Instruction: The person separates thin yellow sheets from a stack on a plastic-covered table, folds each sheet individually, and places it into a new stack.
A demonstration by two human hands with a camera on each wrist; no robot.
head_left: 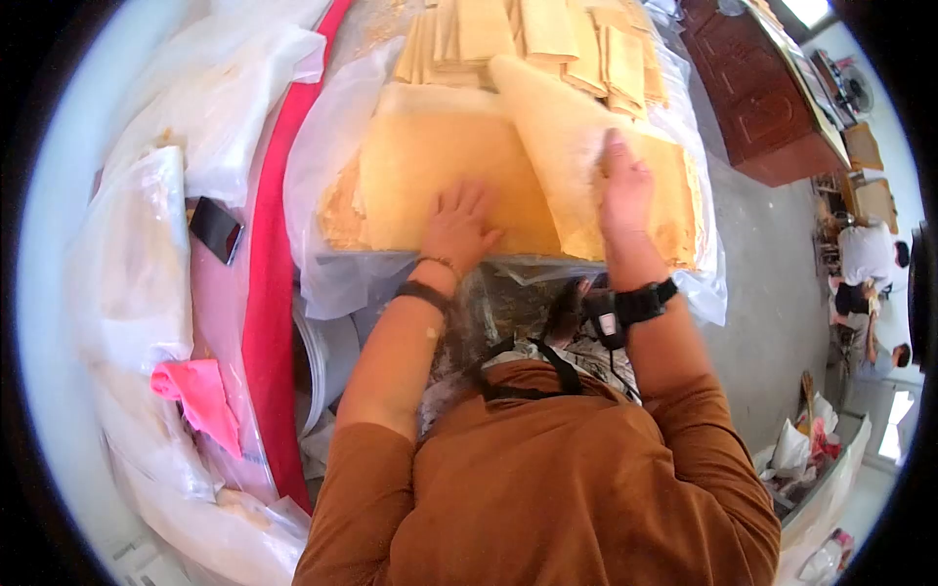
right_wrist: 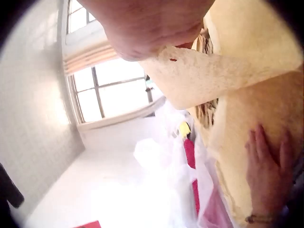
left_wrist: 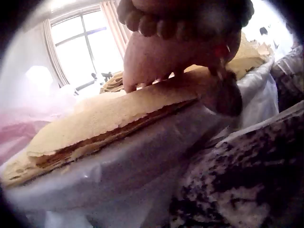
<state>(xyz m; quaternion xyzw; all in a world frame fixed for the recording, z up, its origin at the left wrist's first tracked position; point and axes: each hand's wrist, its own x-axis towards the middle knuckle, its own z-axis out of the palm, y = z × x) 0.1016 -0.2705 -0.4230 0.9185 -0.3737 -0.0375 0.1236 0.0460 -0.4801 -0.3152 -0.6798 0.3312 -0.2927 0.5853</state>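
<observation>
A stack of broad, thin yellow sheets (head_left: 430, 156), like large flat pancakes, lies on plastic in front of me. My left hand (head_left: 459, 227) rests on the top of the stack, fingers spread. With my right hand (head_left: 627, 190) I hold the edge of the uppermost sheet (head_left: 547, 122), its right part raised and turned back over the pile. The right wrist view shows this lifted sheet (right_wrist: 190, 78) hanging from beneath the right hand, whose fingertips are mostly hidden. Ragged layered edges of the stack (left_wrist: 114, 128) show beside the left hand in the left wrist view.
Folded yellow sheets (head_left: 547, 29) are piled behind the stack. To the left, beyond a red strip (head_left: 274, 195), lie a phone (head_left: 216, 230), a pink cloth (head_left: 202, 398) and plastic-covered bundles (head_left: 137, 264). A dark red wooden cabinet (head_left: 767, 98) stands at the right; people are farther back.
</observation>
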